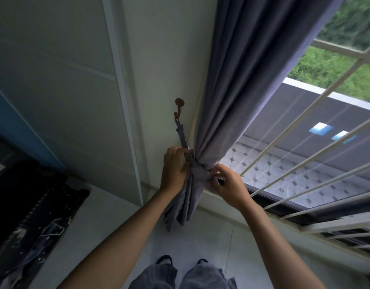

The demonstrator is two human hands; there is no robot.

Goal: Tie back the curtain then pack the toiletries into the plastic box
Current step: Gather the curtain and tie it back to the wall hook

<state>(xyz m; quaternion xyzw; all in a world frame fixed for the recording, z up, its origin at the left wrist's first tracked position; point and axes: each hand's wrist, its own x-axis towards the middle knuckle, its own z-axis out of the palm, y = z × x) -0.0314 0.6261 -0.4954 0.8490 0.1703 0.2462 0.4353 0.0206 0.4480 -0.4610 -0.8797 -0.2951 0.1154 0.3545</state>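
Observation:
A grey-purple curtain (238,84) hangs at the window's left side, gathered into a bunch low down. A matching fabric tie-back (182,135) runs from a brown wall hook (179,105) down around the bunch. My left hand (173,170) grips the tie-back on the wall side of the bunch. My right hand (230,186) pinches the tie-back's wrapped band on the window side. The curtain's loose tail (184,207) hangs below both hands. No toiletries or plastic box are in view.
A window with white bars (305,155) fills the right side. The cream wall (159,59) carries a white vertical trim (125,113). A dark pile of clothing and cords (34,222) lies at the lower left. My feet stand on a pale tiled floor (211,243).

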